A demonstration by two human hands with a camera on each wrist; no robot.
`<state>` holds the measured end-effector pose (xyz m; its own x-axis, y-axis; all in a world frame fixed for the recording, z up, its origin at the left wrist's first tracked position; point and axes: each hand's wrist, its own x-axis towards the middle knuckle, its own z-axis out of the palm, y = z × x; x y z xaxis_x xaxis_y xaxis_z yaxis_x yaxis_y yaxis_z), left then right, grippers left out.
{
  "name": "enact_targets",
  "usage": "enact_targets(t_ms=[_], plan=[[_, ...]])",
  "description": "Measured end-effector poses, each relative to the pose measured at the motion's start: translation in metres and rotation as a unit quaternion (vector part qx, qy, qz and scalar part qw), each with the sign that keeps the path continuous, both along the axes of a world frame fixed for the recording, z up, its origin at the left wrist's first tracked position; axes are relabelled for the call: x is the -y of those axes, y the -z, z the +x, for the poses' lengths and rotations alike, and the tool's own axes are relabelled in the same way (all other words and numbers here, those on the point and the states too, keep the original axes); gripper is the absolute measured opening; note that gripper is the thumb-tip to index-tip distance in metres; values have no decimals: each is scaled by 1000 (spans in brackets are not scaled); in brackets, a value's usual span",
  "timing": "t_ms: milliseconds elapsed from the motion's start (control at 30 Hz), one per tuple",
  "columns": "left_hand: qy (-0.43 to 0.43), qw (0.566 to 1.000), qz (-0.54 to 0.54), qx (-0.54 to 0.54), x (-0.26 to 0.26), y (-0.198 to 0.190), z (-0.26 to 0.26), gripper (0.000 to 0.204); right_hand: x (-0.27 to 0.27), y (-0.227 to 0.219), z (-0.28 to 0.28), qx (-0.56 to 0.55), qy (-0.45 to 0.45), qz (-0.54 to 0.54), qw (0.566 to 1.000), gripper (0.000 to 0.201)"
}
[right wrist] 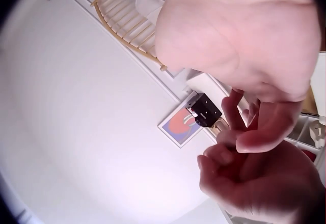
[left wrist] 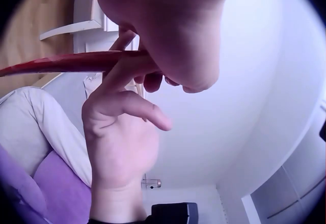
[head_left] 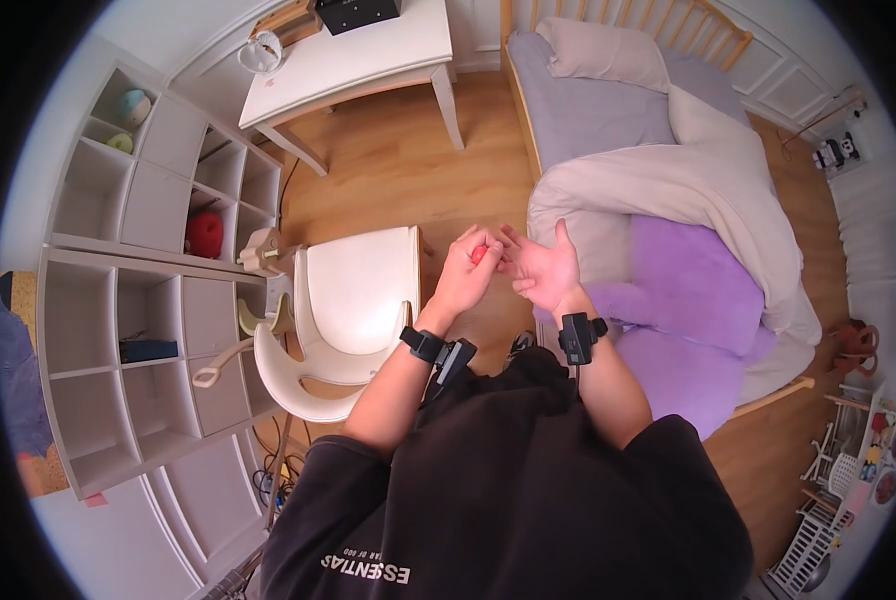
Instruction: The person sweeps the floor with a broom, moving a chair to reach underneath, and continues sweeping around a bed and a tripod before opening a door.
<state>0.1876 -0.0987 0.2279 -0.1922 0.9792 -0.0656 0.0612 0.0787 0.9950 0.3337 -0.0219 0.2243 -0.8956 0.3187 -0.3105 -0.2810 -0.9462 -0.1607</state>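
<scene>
My left hand (head_left: 465,268) is curled round a red thing (head_left: 479,254), of which only a small rounded bit shows in the head view. In the left wrist view it is a long, glossy red piece (left wrist: 66,63) that tapers to a point at the left; its exact kind I cannot tell. My right hand (head_left: 548,272) is beside it, palm turned up, thumb spread and fingers loosely bent, the fingertips right at the left hand. From the right wrist, red (right wrist: 232,168) shows inside the left fist, with the right thumb (right wrist: 270,132) overlapping it.
A white chair (head_left: 358,290) stands at the left, in front of a cube shelf (head_left: 83,310). Ahead is a white desk (head_left: 388,65) bearing a black box (head_left: 356,12). A bed (head_left: 608,110) with a purple plush item (head_left: 693,290) lies at the right, over wooden floor (head_left: 388,180).
</scene>
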Motion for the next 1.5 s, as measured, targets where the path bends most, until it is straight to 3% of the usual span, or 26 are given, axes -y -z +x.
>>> enact_targets(t_ms=[100,167,200,233,267,333,533,800,867,1033,1167,1267,1333,1367,1400,1433,1467,1500], plan=[[20,995,96,-15,8,0,4,17,6,-17,1,51,35,-4,998,78],[19,988,128,89,13,-9,11,16,11,-20,-4,78,64,-16,995,77],[20,987,130,92,13,-9,9,16,13,-18,-8,98,151,-27,983,71],[20,989,148,15,15,-8,5,16,16,-16,-10,118,236,-39,964,67],[20,984,164,-62,18,-8,2,16,18,-16,-10,121,237,-38,963,67],[35,985,159,-53,20,-6,-3,15,21,-28,-12,51,334,-94,936,60],[50,989,136,-19,23,-1,-5,14,22,-53,-23,10,344,-72,936,61],[24,989,146,-19,14,9,-11,14,26,-42,-33,32,347,-72,935,63],[13,993,118,24,12,12,-12,16,26,-43,-33,17,341,-69,937,63],[26,996,78,18,18,9,-13,18,25,-60,-30,-167,245,-2,955,58],[15,996,75,36,20,10,-11,18,24,-60,-29,-189,229,6,955,57],[-13,994,72,78,17,7,-10,13,25,-60,-31,-143,246,-6,959,53],[-44,991,77,105,12,9,-15,9,24,-47,-35,-119,237,22,964,32],[-73,985,82,133,10,11,-18,6,25,-34,-38,-121,235,21,964,32],[-75,985,82,131,7,9,-19,6,27,-27,-44,28,222,224,949,24],[-118,977,108,143,3,7,-19,5,26,-20,-48,175,196,414,872,29],[-161,965,135,156,1,4,-20,6,27,-14,-48,171,196,415,872,29],[-154,960,115,204,2,1,-24,10,33,-17,-47,157,85,452,874,41]])
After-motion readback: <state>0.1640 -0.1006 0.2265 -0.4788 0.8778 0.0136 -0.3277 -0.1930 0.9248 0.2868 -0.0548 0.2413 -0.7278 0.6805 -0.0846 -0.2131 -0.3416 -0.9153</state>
